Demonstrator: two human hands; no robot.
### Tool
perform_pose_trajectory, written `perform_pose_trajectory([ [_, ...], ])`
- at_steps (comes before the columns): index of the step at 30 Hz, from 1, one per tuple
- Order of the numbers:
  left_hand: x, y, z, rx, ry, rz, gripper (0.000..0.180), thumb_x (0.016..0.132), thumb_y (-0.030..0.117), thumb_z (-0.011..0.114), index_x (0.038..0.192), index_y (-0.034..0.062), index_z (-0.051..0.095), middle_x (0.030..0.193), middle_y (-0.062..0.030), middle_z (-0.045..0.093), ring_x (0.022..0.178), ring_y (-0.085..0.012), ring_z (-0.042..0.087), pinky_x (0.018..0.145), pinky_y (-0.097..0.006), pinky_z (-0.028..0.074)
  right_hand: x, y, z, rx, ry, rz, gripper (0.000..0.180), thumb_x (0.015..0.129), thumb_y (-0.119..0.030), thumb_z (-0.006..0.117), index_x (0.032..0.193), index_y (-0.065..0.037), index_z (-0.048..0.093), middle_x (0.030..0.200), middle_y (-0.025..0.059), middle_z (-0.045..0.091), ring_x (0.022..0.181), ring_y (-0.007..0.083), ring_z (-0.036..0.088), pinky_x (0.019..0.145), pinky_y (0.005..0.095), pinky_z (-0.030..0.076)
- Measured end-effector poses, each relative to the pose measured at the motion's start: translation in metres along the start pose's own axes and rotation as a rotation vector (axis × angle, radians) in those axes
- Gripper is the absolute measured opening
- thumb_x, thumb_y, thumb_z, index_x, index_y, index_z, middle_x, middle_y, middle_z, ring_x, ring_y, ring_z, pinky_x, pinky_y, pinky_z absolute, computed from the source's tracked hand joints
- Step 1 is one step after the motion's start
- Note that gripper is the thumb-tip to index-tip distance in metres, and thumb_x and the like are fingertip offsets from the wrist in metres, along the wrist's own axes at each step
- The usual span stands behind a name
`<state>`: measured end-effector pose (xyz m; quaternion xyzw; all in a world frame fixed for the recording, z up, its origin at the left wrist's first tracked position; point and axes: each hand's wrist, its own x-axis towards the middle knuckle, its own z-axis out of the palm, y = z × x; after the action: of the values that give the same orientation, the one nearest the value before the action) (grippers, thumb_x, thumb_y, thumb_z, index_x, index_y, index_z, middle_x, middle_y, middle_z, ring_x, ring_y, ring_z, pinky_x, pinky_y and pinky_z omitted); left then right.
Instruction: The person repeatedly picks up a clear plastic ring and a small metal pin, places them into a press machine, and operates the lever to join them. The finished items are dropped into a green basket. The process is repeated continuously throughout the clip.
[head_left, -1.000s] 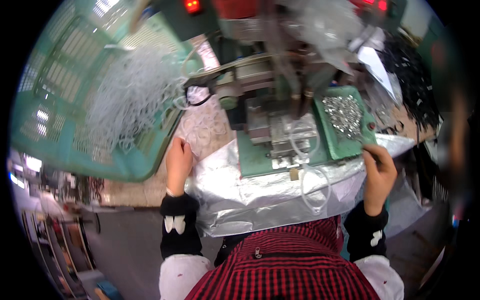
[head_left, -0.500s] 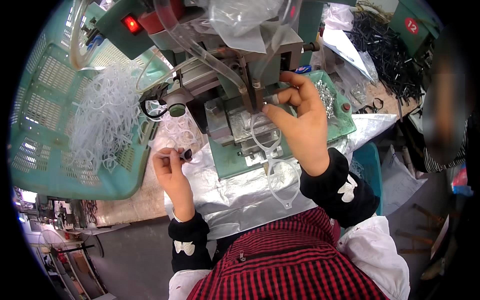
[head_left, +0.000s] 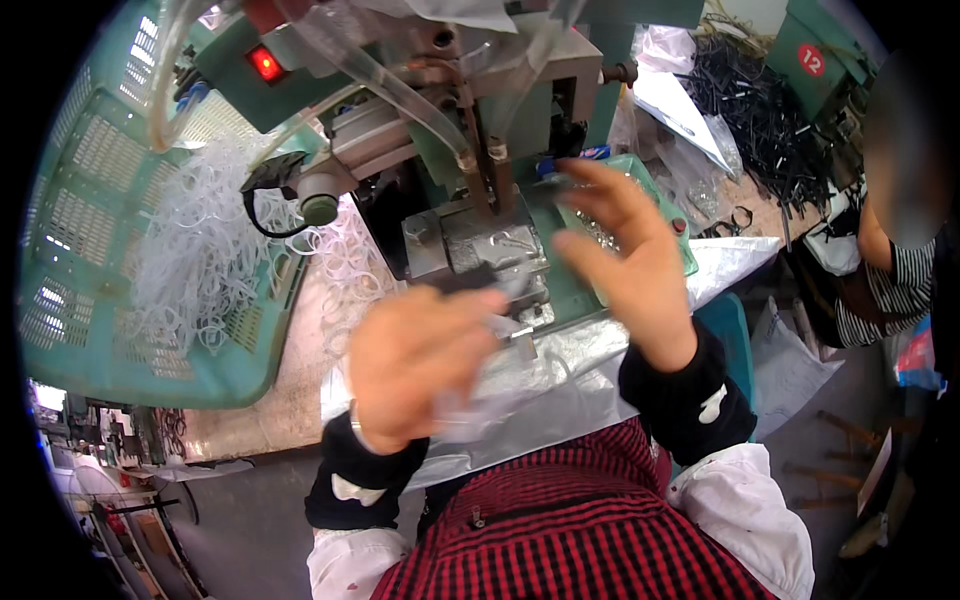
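Observation:
In front of the machine, my left hand (head_left: 425, 365) is blurred, its fingers closed. A dark, smeared piece (head_left: 468, 278) shows at its fingertips, and pale clear plastic (head_left: 480, 412) trails below the palm; the exact kind is lost in the blur. My right hand (head_left: 635, 265), also blurred, hovers right of the metal work block (head_left: 490, 240) with its fingers apart and nothing visible between them. The green bench machine (head_left: 525, 110) stands over that block, its two narrow metal guides (head_left: 485, 185) pointing down at it.
At left, a green basket (head_left: 265, 365) holds a heap of clear eyeglass frames (head_left: 205, 240); more clear frames (head_left: 345, 260) lie beside it. Behind my right hand is a green tray (head_left: 685, 255) of small metal parts. Black pieces (head_left: 760, 115) pile up far right, near another person's arm (head_left: 875, 235).
My left hand has moved right to the front of the machine. My right hand has let go of the clear eyeglass frame at the guides and drawn back right. The view has shifted slightly.

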<state>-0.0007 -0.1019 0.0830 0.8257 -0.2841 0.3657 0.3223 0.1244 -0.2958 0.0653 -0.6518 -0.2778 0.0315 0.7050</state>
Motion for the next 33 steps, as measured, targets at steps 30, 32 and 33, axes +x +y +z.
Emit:
perform_pose_trajectory([
  [30, -0.096, -0.038, -0.077, 0.951, -0.019, -0.745, 0.012, 0.077, 0.012, 0.079, 0.086, 0.0066, 0.073, 0.098, -0.0086, 0.065, 0.096, -0.0303, 0.057, 0.084, -0.041, 0.044, -0.004, 0.072, -0.035, -0.634, 0.258, -0.258, 0.014, 0.090, -0.001, 0.065, 0.103, 0.000, 0.069, 0.097, 0.0113, 0.070, 0.090, 0.0243, 0.066, 0.083, 0.0323, 0.049],
  [32, -0.140, -0.071, -0.050, 1.091, -0.158, -0.794, 0.016, 0.077, 0.022, 0.077, 0.083, 0.0082, 0.072, 0.097, -0.0079, 0.061, 0.100, -0.0312, 0.053, 0.084, -0.044, 0.040, 0.000, 0.085, -0.029, -0.697, 0.222, -0.273, 0.014, 0.088, -0.001, 0.064, 0.101, -0.002, 0.070, 0.095, 0.0124, 0.069, 0.091, 0.0287, 0.065, 0.083, 0.0346, 0.049],
  [33, -0.153, -0.077, -0.040, 1.061, -0.153, -0.851, 0.015, 0.077, 0.021, 0.076, 0.082, 0.0080, 0.071, 0.098, -0.0080, 0.061, 0.102, -0.0318, 0.052, 0.085, -0.045, 0.040, -0.005, 0.094, -0.032, -0.762, 0.221, -0.221, 0.013, 0.087, -0.002, 0.064, 0.099, -0.002, 0.069, 0.094, 0.0131, 0.069, 0.091, 0.0308, 0.065, 0.084, 0.0356, 0.049],
])
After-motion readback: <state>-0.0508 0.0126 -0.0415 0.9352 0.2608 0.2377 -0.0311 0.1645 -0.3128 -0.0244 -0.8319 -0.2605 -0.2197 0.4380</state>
